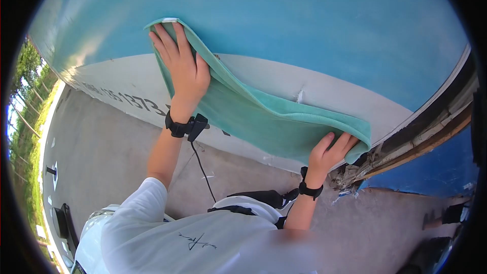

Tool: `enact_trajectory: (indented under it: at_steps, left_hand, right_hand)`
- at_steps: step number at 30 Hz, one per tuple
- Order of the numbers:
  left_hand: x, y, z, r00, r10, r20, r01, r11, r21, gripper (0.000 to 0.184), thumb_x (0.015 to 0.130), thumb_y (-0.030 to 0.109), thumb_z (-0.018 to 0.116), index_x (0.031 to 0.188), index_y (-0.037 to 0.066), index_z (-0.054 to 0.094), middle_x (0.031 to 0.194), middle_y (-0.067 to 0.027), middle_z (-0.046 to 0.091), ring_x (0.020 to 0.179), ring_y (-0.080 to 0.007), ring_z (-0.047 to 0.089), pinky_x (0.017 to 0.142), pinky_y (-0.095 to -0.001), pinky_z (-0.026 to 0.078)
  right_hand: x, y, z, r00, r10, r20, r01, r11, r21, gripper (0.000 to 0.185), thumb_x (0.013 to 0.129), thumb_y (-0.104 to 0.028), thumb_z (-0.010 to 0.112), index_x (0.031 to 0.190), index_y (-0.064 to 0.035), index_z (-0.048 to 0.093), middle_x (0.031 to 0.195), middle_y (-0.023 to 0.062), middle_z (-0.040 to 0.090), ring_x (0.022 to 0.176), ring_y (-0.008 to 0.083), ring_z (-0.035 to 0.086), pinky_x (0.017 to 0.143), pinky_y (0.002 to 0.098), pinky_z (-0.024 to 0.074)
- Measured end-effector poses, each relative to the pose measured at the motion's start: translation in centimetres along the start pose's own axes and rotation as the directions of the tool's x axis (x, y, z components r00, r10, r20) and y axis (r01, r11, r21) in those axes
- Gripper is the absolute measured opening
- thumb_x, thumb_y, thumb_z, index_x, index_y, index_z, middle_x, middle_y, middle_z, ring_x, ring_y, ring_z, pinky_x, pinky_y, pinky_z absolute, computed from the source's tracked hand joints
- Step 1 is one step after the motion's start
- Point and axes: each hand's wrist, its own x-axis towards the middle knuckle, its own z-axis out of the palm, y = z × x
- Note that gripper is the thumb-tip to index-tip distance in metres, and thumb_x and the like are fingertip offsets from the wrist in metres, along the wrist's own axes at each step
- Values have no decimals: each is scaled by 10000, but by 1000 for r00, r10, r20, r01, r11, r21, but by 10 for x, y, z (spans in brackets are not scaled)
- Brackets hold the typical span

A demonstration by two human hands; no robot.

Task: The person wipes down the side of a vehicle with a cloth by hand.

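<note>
A green cloth (253, 122) is stretched between my two hands against a blue and white panel (304, 30). Near its upper left end, my left hand (185, 68) holds the cloth, with the fingers long and the fingertips at the top edge. Lower down, at the right end, my right hand (329, 155) grips it with bent fingers, partly covered by the fold. The cloth's upper edge sags and folds between the hands. Both wrists wear black straps; a small black device (197, 127) with a cable sits on the left one.
Dark printed digits (132, 99) run along the panel's white band. A small torn spot (300, 95) shows above the cloth. To the right are a broken edge with debris (350, 172) and a blue surface (421, 165). Grey concrete ground (116, 137) lies below; trees stand far left.
</note>
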Motion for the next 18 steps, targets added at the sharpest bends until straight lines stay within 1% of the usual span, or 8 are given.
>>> enact_trajectory:
  at_steps: [2, 4, 7, 8, 11, 14, 17, 18]
  left_hand:
    - [-23, 12, 12, 994, 107, 11, -107, 994, 22, 647, 845, 271, 533, 1467, 149, 406, 1539, -283, 209, 1395, -579, 126, 1115, -615, 175]
    - [-52, 25, 9, 931, 277, 238, -299, 952, 59, 590, 778, 303, 580, 1363, 235, 546, 1439, -276, 358, 1370, -586, 202, 1089, -628, 231]
    - [-68, 7, 19, 856, 460, 238, -478, 878, 21, 546, 733, 316, 604, 1278, 294, 615, 1342, -249, 444, 1351, -582, 256, 1067, -634, 265]
    - [-59, -3, 20, 831, 525, 182, -539, 841, 36, 609, 770, 285, 553, 1359, 128, 529, 1443, -316, 350, 1379, -594, 172, 1066, -679, 212]
    - [-26, -9, 16, 958, 283, 36, -285, 954, 93, 648, 804, 263, 515, 1421, 76, 449, 1507, -306, 277, 1385, -585, 163, 1086, -657, 192]
    - [-2, 7, 13, 985, 169, -31, -165, 982, 91, 653, 840, 225, 465, 1457, 30, 377, 1534, -330, 199, 1389, -586, 146, 1097, -646, 173]
    - [-15, 11, 20, 981, 192, -37, -190, 981, 41, 655, 791, 221, 496, 1431, 93, 445, 1512, -336, 244, 1374, -610, 149, 1064, -683, 205]
    - [-20, 11, 21, 976, 219, -10, -218, 975, 46, 659, 789, 219, 498, 1433, 91, 441, 1511, -337, 244, 1371, -614, 149, 1062, -686, 203]
  right_hand:
    - [-2, 0, -1, 1000, 16, -6, -16, 1000, 13, 477, 860, -2, 494, 1329, 78, 472, 1358, 334, 426, 1233, 511, 408, 1052, 513, 318]
    - [-3, 3, -2, 1000, 25, -8, -25, 999, 30, 442, 844, 7, 500, 1280, 79, 518, 1310, 325, 464, 1191, 510, 439, 1032, 511, 340]
    - [-8, 12, -3, 1000, 22, -19, -22, 999, 46, 398, 823, 17, 510, 1212, 81, 563, 1252, 306, 507, 1121, 505, 485, 992, 502, 382]
    - [-10, 14, -3, 999, 6, -33, -5, 1000, 26, 389, 818, 18, 510, 1197, 79, 573, 1235, 300, 518, 1101, 500, 497, 979, 499, 393]
    - [-19, 20, 2, 999, -18, -49, 17, 1000, -22, 374, 803, 20, 513, 1164, 70, 598, 1191, 286, 544, 1055, 484, 524, 951, 492, 419]
    - [-33, 32, 15, 997, -19, -76, 16, 999, -35, 379, 789, 21, 521, 1156, 56, 610, 1169, 279, 554, 1037, 467, 536, 941, 487, 430]
    - [-34, 32, 19, 993, -25, -114, 20, 999, -40, 376, 783, 14, 528, 1146, 45, 622, 1160, 273, 561, 1017, 453, 550, 933, 485, 438]
    - [-33, 31, 18, 993, -24, -112, 19, 999, -40, 371, 784, 11, 529, 1141, 43, 626, 1158, 269, 564, 1012, 450, 553, 931, 484, 440]
